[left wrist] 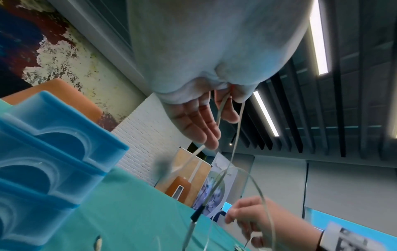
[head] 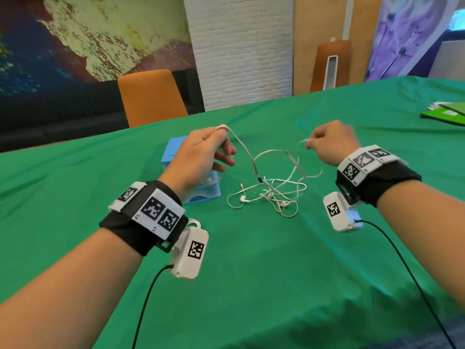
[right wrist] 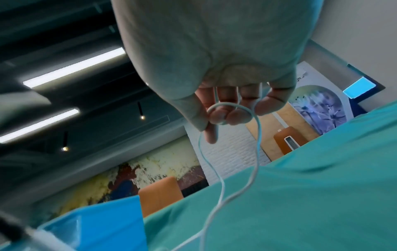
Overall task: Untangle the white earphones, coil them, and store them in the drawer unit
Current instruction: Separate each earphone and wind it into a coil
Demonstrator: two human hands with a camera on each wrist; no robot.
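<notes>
My left hand (head: pixel 201 152) and right hand (head: pixel 329 141) each pinch a strand of the earphones (head: pixel 274 187), lifted over the tangle on the green table (head: pixel 251 273). Right wrist view shows a loop around my fingertips (right wrist: pixel 223 117), which the head view hides. Blue drawer unit (head: pixel 201 192) sits under my left hand.

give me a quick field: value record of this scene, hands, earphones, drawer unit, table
left hand: raised, pinches an earphone cord between thumb and forefinger
right hand: raised, fingers curled round another stretch of cord
earphones: white, tangled; cord lifted by both hands, knot and both earbuds lie on the cloth
drawer unit: blue, behind the left hand, drawers look closed
table: covered with green cloth
task state: untangling, not yet coiled
</notes>
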